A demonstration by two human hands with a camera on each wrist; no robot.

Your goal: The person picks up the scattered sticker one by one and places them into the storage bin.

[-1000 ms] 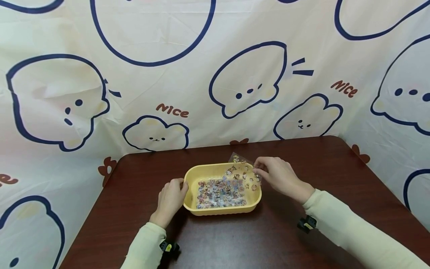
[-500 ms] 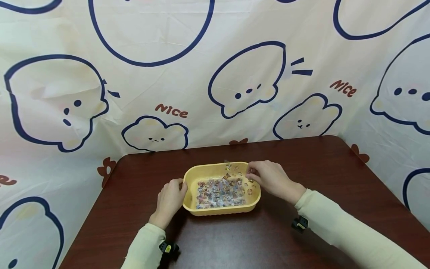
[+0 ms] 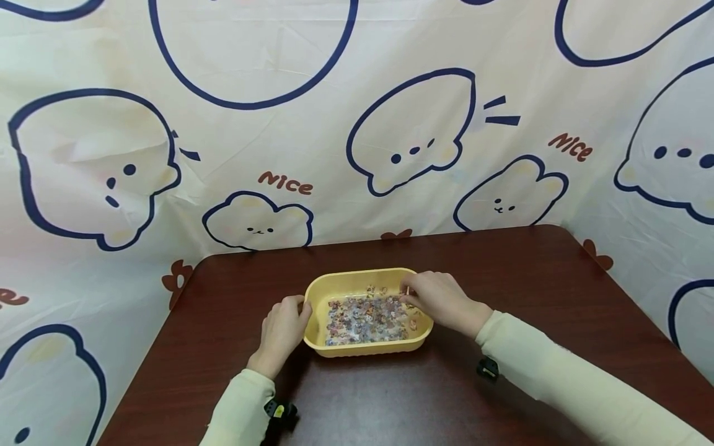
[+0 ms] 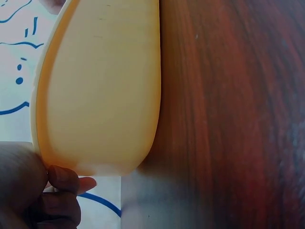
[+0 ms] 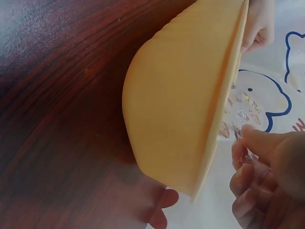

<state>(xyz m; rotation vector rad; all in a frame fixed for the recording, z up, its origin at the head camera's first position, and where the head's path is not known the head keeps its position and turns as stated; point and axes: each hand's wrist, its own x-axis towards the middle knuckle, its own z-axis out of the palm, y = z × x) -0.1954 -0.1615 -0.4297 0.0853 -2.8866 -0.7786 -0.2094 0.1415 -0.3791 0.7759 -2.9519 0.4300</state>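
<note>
A yellow plastic basin (image 3: pixel 365 352) sits on the table, with a layer of clear sheets printed with small colourful cartoon stickers (image 3: pixel 362 322) inside. My left hand (image 3: pixel 281 334) grips the basin's left end by its rim; in the left wrist view its curled fingers (image 4: pixel 59 200) show at the outer wall. Over the right end, my right hand (image 3: pixel 443 301) pinches a transparent sticker sheet (image 5: pixel 245 109) between thumb and fingers. That sheet slants down into the basin, and its lower part blends with the stickers below, so its edge is hard to tell.
The dark reddish-brown table (image 3: pixel 362 402) has a glossy wood-grain top. Behind it and at both sides hangs a white cloth (image 3: pixel 334 148) with blue-outlined cartoon figures. Small black cameras (image 3: pixel 488 370) are strapped at the wrists.
My right hand has moved left and slightly down, lowering the sticker sheet from above the basin's back right corner into it. My left hand and the basin have stayed in place.
</note>
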